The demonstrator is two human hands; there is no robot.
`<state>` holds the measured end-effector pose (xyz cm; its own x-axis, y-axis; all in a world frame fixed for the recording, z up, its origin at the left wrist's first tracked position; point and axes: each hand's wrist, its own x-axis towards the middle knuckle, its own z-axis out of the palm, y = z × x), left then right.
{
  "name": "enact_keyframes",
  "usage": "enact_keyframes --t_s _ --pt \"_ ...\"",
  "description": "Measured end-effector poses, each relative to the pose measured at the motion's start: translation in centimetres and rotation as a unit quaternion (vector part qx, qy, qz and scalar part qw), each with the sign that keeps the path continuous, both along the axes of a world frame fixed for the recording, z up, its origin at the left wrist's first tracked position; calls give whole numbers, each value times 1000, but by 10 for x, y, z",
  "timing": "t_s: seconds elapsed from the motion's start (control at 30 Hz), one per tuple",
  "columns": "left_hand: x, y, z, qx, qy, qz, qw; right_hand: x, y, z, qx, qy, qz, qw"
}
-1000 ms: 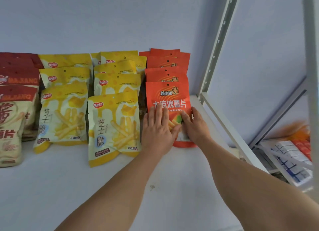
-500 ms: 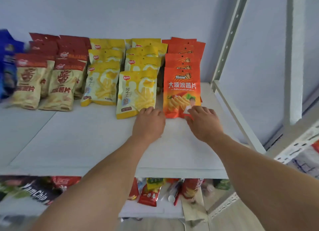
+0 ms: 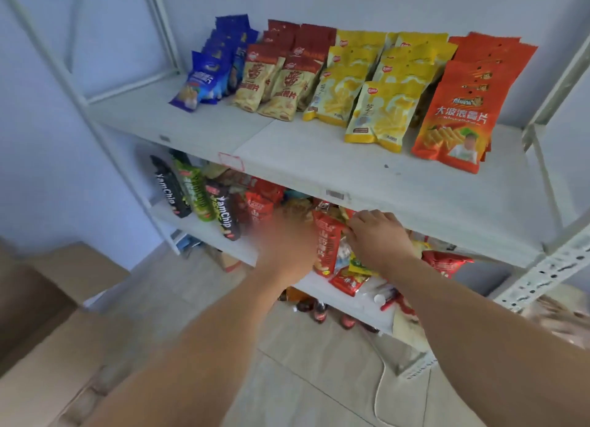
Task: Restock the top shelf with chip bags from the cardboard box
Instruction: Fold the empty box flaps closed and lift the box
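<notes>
The top shelf carries rows of chip bags leaning back: blue bags at the left, then dark red and beige bags, yellow bags and orange bags at the right. Both my hands hang below the shelf's front edge, apart from the bags. My left hand is motion-blurred and holds nothing. My right hand has loosely bent fingers, empty, just under the shelf lip. The cardboard box stands at the lower left; its contents are hidden.
A lower shelf holds black and green YamChip bags and red snack packs right behind my hands. Dark bottles stand on the floor beneath. A white cable trails over the tiles. White metal uprights frame the rack.
Both hands have let go of the front orange bag and drawn back and down off the top shelf. The view has swung left and down, bringing the lower shelf and box into sight.
</notes>
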<state>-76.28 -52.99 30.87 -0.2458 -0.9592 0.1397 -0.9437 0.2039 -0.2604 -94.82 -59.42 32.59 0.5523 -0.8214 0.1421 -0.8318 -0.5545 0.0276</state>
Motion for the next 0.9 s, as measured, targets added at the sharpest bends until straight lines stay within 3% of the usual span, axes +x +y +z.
enact_keyframes --t_s 0.33,0.6,0.77,0.9 --pt "141 200 -37 21 69 171 983 174 144 -37 53 46 122 990" --pt "304 369 -67 26 65 304 950 357 279 -66 106 64 186 975" --pt "385 440 -86 9 128 406 905 460 339 -83 147 51 216 964" --pt "446 460 -105 -48 195 504 840 538 348 -101 176 18 220 959"
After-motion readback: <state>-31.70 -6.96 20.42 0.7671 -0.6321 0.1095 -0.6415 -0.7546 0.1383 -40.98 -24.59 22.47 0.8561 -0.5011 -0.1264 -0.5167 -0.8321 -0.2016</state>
